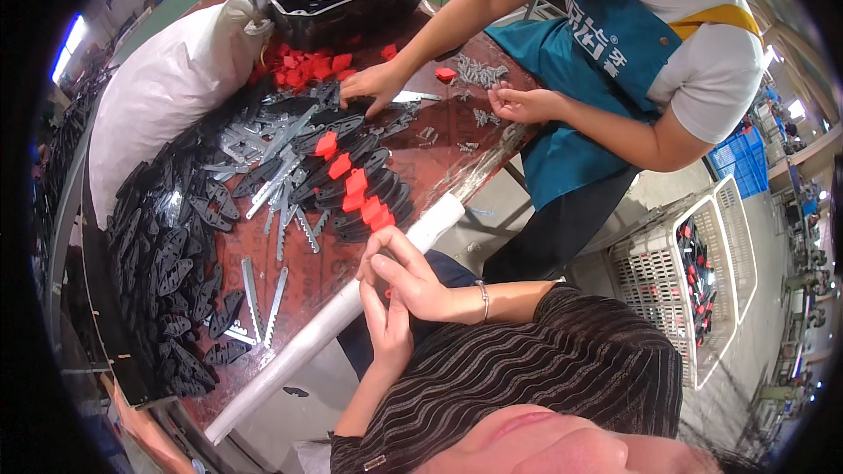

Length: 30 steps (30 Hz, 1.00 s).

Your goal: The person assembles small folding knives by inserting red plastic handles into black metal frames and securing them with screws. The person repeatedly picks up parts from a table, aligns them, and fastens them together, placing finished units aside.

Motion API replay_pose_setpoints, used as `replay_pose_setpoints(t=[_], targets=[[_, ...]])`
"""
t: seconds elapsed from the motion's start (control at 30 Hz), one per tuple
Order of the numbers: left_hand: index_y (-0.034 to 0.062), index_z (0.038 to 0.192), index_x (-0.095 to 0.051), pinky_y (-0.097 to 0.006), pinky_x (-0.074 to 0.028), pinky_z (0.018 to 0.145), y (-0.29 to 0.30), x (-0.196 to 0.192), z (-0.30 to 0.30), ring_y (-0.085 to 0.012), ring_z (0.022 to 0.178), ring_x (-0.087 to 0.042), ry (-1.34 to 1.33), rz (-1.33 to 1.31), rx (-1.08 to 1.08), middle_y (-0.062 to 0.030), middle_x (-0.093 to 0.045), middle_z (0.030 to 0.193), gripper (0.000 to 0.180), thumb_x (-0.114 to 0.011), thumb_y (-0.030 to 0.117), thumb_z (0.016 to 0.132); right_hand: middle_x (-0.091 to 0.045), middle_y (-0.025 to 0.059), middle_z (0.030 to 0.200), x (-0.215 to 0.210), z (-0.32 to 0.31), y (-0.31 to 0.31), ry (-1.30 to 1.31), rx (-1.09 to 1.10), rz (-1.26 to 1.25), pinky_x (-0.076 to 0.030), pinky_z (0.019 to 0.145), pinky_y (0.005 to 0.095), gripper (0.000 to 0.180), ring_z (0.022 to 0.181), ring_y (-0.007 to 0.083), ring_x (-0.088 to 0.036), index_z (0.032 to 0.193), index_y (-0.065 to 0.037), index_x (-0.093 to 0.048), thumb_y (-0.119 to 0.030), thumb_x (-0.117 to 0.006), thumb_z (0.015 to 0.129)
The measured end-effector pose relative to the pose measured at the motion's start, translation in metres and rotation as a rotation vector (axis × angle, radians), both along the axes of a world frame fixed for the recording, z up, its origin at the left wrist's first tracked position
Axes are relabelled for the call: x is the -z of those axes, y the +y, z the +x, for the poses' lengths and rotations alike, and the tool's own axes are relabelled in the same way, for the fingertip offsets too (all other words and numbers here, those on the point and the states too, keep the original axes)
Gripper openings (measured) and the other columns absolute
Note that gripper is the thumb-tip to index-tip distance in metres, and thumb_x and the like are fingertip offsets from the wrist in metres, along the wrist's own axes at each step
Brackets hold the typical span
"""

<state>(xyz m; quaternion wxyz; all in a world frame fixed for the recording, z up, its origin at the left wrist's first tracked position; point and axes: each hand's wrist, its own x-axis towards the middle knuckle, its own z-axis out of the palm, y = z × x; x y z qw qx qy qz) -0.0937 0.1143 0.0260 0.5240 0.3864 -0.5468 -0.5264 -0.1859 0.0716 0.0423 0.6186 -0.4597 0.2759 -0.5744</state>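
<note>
Near centre, left hand and right hand are meeting at the fingertips, contents unclear, apparently assembling, probably needing alignment next.

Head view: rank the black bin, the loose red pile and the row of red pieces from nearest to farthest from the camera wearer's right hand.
1. Row of red pieces: just beyond the right hand, slightly left.
2. Loose red pile: farther up and left, near the white sack.
3. Black bin: farthest, beyond the pile.
</note>
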Motion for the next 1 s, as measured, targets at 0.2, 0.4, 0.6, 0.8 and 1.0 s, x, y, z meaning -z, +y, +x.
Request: replay_pose_setpoints(t=[0.2,0.4,0.6,0.8,1.0], targets=[[-0.0039,0.137,-0.021,-0.034,-0.029,0.101,-0.009,0.014,0.001,-0.0236,0.121,-0.036,0.007,-0.008,0.018,-0.0155,-0.033,0.132,0.054,-0.045,0.012,0.091,-0.05,0.004,0.082,0.006,-0.004,-0.013,-0.019,0.038,0.039,-0.043,0.074,0.0248,0.01,0.079,0.0114,-0.05,0.096,-0.004,-0.042,-0.014,-0.044,0.094],[-0.0004,0.124,-0.037,-0.022,-0.044,0.062,-0.035,-0.022,0.019,-0.0104,0.079,-0.053,0.124,0.196,-0.022,-0.0072,-0.052,0.099,0.045,-0.059,0.008,0.085,-0.049,0.0092,0.103,-0.001,-0.025,-0.035,0.022,0.229,-0.221,-0.039,0.087,0.0289,0.022,0.095,0.015,-0.047,0.11,-0.004,-0.039,-0.013,-0.047,0.091],[-0.0007,0.119,-0.049,-0.023,-0.045,0.074,-0.11,-0.043,0.063,-0.0118,0.097,-0.054,-0.145,0.022,-0.212,-0.0089,-0.057,0.11,0.035,-0.055,0.007,0.086,-0.051,0.0076,0.109,0.032,-0.064,-0.05,0.265,0.406,-0.104,-0.042,0.083,0.0266,0.03,0.094,0.0127,-0.05,0.114,-0.003,-0.041,-0.006,-0.055,0.087],[0.0027,0.12,-0.052,-0.023,-0.043,0.074,-0.162,-0.045,0.07,-0.009,0.096,-0.053,-0.172,0.084,-0.106,-0.0053,-0.058,0.114,0.032,-0.052,0.01,0.089,-0.05,0.0097,0.108,0.053,-0.087,-0.062,0.469,0.521,-0.162,-0.043,0.082,0.028,0.037,0.094,0.0158,-0.052,0.114,-0.002,-0.044,-0.005,-0.062,0.082],[0.0024,0.117,-0.052,-0.023,-0.043,0.076,-0.145,-0.059,0.049,-0.009,0.09,-0.054,-0.164,0.105,-0.001,-0.0046,-0.058,0.1,0.032,-0.057,0.006,0.086,-0.045,0.0164,0.127,-0.021,-0.077,-0.087,0.98,0.479,-0.824,-0.032,0.1,0.0432,0.089,0.116,0.0329,-0.042,0.131,0.0,-0.039,-0.035,-0.08,0.06]])
